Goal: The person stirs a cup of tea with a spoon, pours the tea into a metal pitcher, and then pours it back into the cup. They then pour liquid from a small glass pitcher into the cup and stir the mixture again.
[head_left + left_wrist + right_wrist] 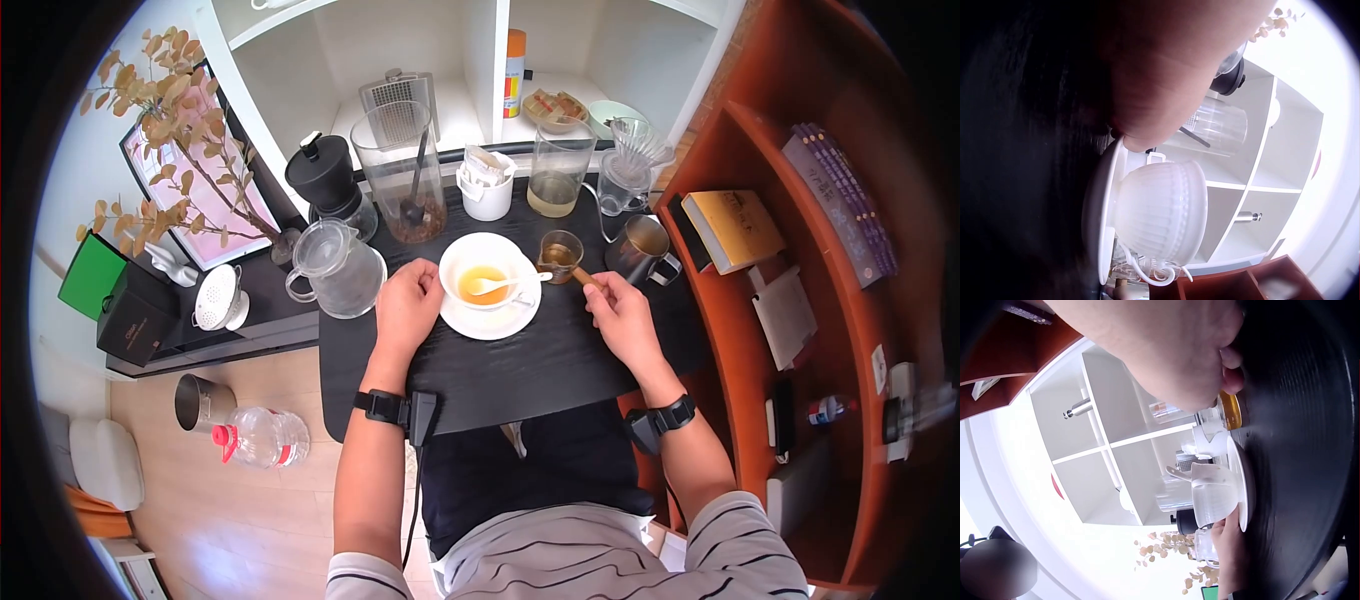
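Note:
A white cup (462,262) with amber liquid and a white spoon (497,284) in it stands on a white saucer (478,326). My left hand (408,305) is at the saucer's left edge, fingers curled; in the left wrist view the saucer's rim (1107,206) meets the fingertips, and the cup's ribbed side shows. On the right, my right hand (620,312) grips the wooden handle (586,277) of a small glass pitcher (561,250). Amber liquid is in the pitcher, which sits low over the black table in the right wrist view.
Behind the cup stand a glass jug (335,268), a black grinder (325,175), a tall glass cylinder (400,160) with dark bits, a white pot of packets (487,195) and a glass of liquid (560,185). At right are a metal pitcher (638,248) and a glass dripper (632,150).

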The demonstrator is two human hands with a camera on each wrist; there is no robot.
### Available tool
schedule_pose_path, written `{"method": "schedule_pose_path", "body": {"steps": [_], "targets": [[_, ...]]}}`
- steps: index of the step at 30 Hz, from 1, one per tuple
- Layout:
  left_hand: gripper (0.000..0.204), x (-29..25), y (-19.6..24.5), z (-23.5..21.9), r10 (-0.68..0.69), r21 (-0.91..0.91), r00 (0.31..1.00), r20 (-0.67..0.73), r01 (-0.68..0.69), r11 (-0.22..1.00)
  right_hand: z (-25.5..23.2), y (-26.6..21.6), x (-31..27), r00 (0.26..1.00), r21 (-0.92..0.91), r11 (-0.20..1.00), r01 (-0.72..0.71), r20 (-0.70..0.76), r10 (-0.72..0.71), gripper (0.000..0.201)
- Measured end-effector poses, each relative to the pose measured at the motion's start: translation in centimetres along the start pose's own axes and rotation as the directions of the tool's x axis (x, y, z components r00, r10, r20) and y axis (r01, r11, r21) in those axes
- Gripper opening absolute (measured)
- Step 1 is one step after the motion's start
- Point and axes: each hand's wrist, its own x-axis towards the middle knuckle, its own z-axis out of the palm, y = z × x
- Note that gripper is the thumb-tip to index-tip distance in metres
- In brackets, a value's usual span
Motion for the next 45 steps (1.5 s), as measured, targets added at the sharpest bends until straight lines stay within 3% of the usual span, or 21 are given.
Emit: {"method": "schedule_pose_path", "body": {"steps": [3,11,45], "targets": [[0.015,0.0,0.1,-0.1,0.002,0.006,1.000,0.009,-0.002,1.000,-0.4,0.5,-0.7,0.999,0.020,0.999,-0.032,0.013,0.032,0.026],[0.012,0.0,0.0,0.0,-0.001,0.003,1.000,0.017,0.001,1.000,0.2,0.2,-2.0,0.979,-0.037,0.983,0.178,-0.088,-0.181,0.026],[0.011,0.1,0.4,0.1,-0.047,0.034,0.998,0.044,0.046,0.998,-0.5,-0.6,-2.3,0.983,-0.026,0.987,0.156,-0.098,-0.158,0.023]]}}
